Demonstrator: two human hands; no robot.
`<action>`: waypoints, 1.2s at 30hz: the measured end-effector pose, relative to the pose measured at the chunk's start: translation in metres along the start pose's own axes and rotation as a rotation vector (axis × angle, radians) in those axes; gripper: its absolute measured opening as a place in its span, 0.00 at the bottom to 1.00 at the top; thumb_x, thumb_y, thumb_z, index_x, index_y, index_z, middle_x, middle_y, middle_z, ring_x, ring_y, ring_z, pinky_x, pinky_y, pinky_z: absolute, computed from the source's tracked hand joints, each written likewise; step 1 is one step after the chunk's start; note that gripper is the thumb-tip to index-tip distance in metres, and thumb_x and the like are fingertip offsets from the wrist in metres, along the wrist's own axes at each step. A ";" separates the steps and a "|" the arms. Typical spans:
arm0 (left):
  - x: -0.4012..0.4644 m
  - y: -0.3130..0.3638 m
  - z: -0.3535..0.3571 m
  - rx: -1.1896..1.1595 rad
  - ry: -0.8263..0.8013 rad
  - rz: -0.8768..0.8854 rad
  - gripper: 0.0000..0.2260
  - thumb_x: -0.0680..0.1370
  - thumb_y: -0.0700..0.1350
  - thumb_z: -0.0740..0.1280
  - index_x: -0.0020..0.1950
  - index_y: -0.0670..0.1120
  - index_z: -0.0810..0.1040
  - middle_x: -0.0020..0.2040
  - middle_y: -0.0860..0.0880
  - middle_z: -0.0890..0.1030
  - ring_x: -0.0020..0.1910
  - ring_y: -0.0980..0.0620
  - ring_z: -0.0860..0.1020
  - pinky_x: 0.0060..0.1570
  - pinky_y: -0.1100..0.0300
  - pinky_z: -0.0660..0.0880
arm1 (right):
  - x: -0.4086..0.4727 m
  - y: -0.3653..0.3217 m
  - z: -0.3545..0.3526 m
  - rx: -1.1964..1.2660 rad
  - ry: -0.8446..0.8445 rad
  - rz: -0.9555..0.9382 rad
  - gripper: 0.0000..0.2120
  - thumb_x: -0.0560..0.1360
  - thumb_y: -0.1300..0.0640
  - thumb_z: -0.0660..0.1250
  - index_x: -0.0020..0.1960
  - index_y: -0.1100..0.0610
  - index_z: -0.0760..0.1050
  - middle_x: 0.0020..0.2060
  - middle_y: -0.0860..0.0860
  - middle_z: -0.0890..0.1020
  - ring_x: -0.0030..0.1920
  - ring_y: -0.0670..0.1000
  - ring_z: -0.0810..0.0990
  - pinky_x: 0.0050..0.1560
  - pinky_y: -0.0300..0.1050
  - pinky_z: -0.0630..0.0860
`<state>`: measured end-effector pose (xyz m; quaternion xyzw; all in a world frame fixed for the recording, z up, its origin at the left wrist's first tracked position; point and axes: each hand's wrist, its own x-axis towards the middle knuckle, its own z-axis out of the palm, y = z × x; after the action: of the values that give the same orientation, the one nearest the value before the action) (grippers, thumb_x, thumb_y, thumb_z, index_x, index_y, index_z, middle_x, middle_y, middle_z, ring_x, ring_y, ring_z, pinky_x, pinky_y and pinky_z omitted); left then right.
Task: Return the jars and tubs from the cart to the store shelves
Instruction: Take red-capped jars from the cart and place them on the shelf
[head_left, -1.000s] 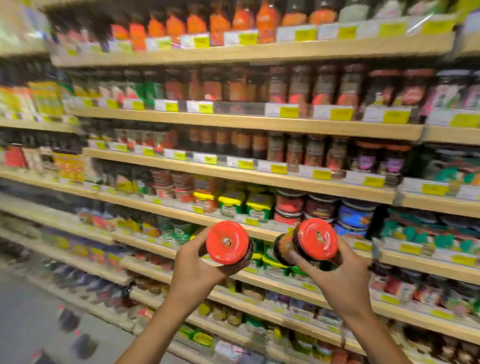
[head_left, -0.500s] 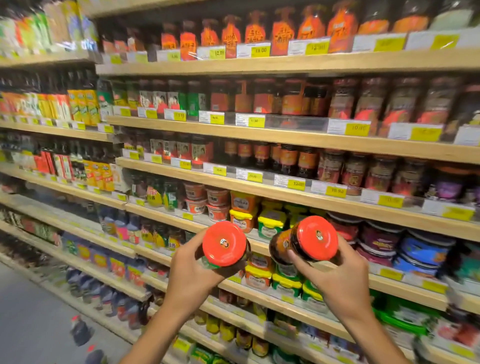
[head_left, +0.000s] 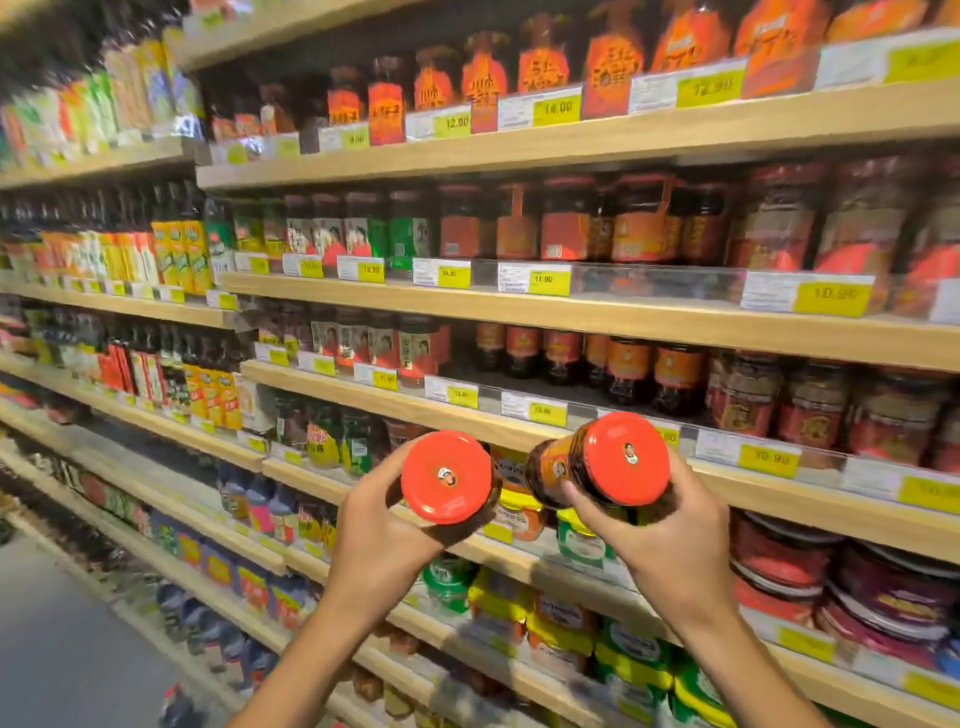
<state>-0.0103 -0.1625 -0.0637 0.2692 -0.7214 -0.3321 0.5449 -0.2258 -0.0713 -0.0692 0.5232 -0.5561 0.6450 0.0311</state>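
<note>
Jars were in both hands, 1 in each, held up in front of the store shelves (head_left: 545, 317). The left jar (head_left: 448, 483) pointed its red lid right at the camera, so its long side ran away toward the shelves and its body was mostly hidden. The left hand (head_left: 384, 535) was curled around it from below. The right jar (head_left: 597, 462) was tipped too, with its red lid facing the camera and a bit to the right, and its dark body with an orange label pointed left and away. The right hand (head_left: 670, 540) wrapped around it, with the fingers (head_left: 574, 493) on the glass. The 2 jars were just beside each other. Both were near a shelf with jars that had orange labels (head_left: 628, 371).
</note>
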 end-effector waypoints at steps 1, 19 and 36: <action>0.007 -0.006 0.000 -0.008 0.003 0.004 0.30 0.58 0.50 0.83 0.59 0.52 0.81 0.51 0.57 0.85 0.52 0.57 0.83 0.49 0.69 0.77 | 0.005 0.003 0.004 0.011 0.011 -0.003 0.32 0.60 0.39 0.79 0.60 0.50 0.78 0.49 0.43 0.84 0.48 0.40 0.83 0.48 0.29 0.76; 0.139 -0.104 -0.044 -0.146 -0.071 0.172 0.28 0.59 0.54 0.84 0.57 0.56 0.80 0.49 0.66 0.84 0.49 0.65 0.81 0.48 0.70 0.76 | 0.061 0.022 0.121 -0.109 0.313 -0.094 0.33 0.62 0.44 0.80 0.63 0.56 0.77 0.52 0.44 0.83 0.54 0.43 0.82 0.54 0.34 0.77; 0.189 -0.158 -0.062 -0.316 -0.172 0.346 0.33 0.62 0.44 0.84 0.65 0.48 0.79 0.59 0.54 0.83 0.60 0.53 0.81 0.56 0.64 0.76 | 0.100 0.044 0.186 -0.279 0.491 -0.038 0.34 0.63 0.46 0.83 0.65 0.54 0.76 0.52 0.43 0.84 0.52 0.43 0.83 0.54 0.47 0.81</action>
<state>0.0048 -0.4158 -0.0596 0.0240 -0.7396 -0.3643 0.5655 -0.1795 -0.2814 -0.0594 0.3525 -0.6055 0.6688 0.2487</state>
